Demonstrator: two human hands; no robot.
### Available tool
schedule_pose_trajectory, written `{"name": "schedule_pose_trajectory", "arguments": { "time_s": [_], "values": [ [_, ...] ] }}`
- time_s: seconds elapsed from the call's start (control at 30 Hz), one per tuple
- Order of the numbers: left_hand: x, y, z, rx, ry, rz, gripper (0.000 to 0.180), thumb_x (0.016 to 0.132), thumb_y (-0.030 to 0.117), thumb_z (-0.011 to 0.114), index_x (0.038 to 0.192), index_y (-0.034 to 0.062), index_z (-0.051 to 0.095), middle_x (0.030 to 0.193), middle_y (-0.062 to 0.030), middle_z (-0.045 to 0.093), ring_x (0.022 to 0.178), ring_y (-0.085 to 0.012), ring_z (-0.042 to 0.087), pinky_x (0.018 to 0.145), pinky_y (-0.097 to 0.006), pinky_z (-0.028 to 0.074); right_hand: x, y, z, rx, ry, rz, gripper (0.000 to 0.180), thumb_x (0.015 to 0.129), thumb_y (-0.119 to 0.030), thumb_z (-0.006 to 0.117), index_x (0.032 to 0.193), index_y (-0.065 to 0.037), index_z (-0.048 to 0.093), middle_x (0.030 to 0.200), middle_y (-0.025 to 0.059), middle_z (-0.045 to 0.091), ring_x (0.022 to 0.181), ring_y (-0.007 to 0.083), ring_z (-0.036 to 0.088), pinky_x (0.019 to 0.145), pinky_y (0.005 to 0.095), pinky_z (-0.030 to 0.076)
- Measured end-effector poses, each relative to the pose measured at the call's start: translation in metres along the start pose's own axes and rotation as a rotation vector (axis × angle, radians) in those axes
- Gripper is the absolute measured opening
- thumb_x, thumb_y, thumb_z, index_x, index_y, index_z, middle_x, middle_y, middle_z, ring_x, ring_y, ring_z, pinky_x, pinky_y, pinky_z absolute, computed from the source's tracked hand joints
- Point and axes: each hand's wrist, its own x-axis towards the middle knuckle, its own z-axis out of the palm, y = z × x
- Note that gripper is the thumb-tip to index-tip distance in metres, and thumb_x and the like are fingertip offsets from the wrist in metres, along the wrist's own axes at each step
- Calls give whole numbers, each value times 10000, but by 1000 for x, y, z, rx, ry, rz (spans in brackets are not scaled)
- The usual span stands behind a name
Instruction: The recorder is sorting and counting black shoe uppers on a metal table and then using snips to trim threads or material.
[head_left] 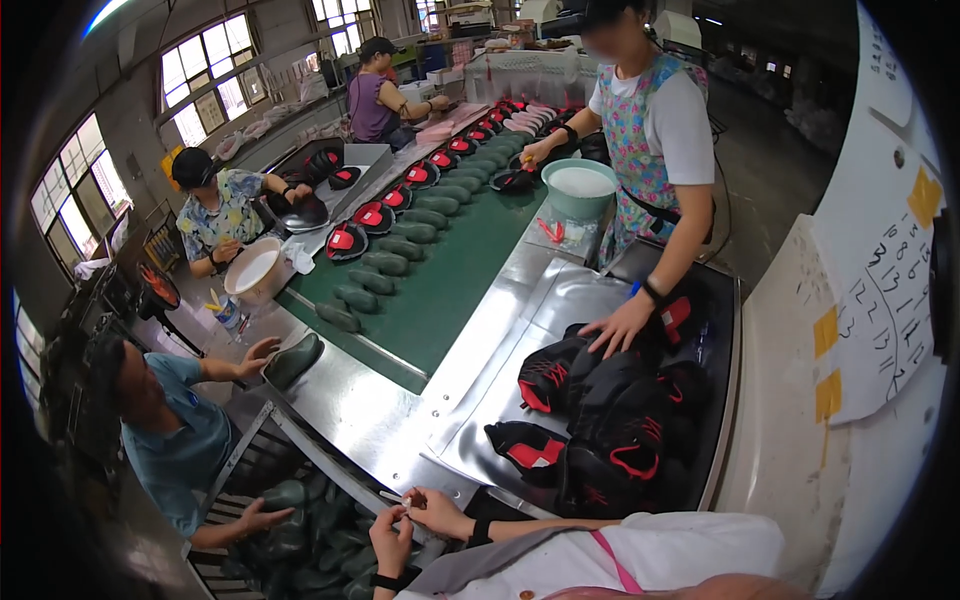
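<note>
At the bottom, near the metal table's edge, my left hand (391, 543) and my right hand (438, 513) are close together, fingers pinched. Between the fingertips is a small whitish thing (407, 503), too small to name. Black bands circle both my wrists. Just left of my hands, a barred bin (210, 492) holds a heap of dark green shoe lasts (330, 540). To the right, black and red shoe uppers (610, 430) lie piled on a metal-topped table (475, 415).
A green conveyor (400, 330) carries rows of green lasts (385, 262) and red-lined uppers (347, 241). At left, a co-worker in blue (165, 430) handles lasts. A co-worker in a floral apron (645, 140) reaches over the pile, beside a green basin (578, 195). Two others work beyond.
</note>
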Motion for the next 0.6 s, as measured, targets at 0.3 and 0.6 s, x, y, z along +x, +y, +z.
{"name": "schedule_pose_trajectory", "arguments": {
  "time_s": [0.3,0.6],
  "values": [
    [-3,-4,0,-257,-28,-244,109,760,34,620,836,-43,610,720,-37,612,663,-93,571,612,-213,452,1,2,1,-75,16,-45,183,747,-67,564,918,-14,523,764,18,537,696,88,492,633,220,410],
    [-1,-2,-4,-642,-75,-480,118,760,16,605,855,-52,597,788,-65,619,693,-119,587,664,-238,479,-8,-25,-3,-157,-43,-107,227,743,-124,580,945,-32,532,746,16,538,672,100,487,605,248,406]
  ]
}}
